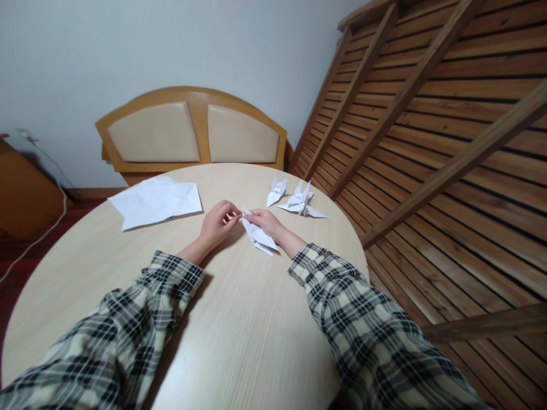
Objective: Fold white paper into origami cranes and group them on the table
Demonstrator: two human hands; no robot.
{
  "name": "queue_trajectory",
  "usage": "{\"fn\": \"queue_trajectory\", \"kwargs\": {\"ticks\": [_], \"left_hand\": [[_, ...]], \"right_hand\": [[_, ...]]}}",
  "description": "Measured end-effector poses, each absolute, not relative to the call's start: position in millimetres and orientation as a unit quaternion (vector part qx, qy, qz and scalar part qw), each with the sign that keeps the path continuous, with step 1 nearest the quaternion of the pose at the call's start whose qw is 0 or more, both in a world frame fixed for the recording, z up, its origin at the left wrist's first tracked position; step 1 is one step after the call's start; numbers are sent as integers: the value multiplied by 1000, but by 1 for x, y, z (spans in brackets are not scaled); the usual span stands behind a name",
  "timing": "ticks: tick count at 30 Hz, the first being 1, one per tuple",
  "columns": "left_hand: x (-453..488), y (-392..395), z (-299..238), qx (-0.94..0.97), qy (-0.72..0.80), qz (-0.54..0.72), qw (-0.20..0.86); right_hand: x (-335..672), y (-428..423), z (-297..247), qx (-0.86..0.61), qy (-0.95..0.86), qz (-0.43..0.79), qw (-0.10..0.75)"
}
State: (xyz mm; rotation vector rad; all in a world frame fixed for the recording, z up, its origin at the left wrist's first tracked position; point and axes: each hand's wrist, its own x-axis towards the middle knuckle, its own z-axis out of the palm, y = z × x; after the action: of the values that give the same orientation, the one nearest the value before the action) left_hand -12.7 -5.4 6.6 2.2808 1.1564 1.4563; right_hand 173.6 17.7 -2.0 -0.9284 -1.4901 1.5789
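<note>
Between my two hands, a little above the middle of the table, is a white folded paper crane (258,236). My left hand (220,223) pinches its narrow tip between thumb and fingers. Closed around the body near that same tip is my right hand (267,222), its thumb on top. The crane's wide pointed parts hang toward me, below the right hand. Just beyond my right hand, several finished paper cranes (301,200) lie bunched together, with a single paper crane (277,190) beside them on the left.
White paper sheets (158,200) lie at the table's far left. The round pale wooden table (248,341) meets a headboard (194,128) at the back. A slatted wooden frame (427,142) leans along the right side. A white cable (60,219) hangs at the left.
</note>
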Motion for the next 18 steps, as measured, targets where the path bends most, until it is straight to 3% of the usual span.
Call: {"fn": "queue_trajectory", "kwargs": {"ticks": [18], "left_hand": [[-13,-4,7,790,402,460,54]], "right_hand": [[172,12,4,-363,-556,624,412]]}}
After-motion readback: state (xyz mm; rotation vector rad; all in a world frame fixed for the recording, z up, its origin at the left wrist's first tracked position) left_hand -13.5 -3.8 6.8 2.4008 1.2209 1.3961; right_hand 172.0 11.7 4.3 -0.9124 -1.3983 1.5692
